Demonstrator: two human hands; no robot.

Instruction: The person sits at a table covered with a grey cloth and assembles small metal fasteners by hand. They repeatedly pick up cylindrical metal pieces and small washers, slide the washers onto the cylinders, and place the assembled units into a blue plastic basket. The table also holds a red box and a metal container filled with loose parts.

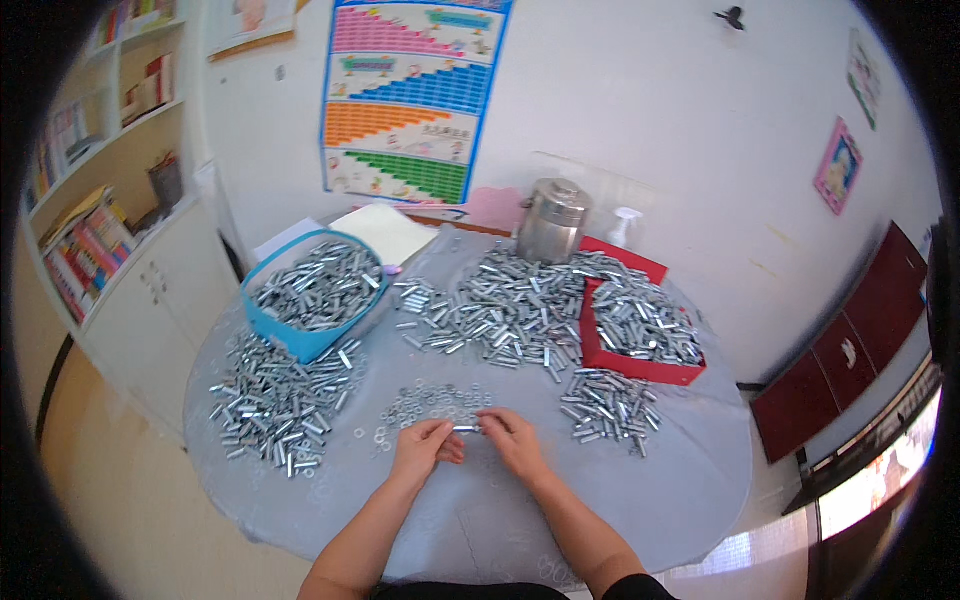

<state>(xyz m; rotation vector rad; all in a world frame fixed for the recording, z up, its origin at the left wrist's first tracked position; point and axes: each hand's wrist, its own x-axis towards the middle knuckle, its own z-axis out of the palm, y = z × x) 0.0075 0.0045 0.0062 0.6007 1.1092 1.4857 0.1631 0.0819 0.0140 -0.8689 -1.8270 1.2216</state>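
A short, silvery metal cylinder, like an anchor bolt, lies level between my two hands above the near part of the table. My left hand has thumb and fingers closed at its left end. At the right end, the fingers of my right hand pinch it. Whether a washer or nut sits on its left tip is too small to tell. Just beyond my hands spreads a patch of small metal rings, washers or nuts; a few lie apart beside my left hand.
Heaps of similar cylinders lie at left, at the back and at right. More fill a blue basket and a red box. A steel canister and white spray bottle stand behind on the round table.
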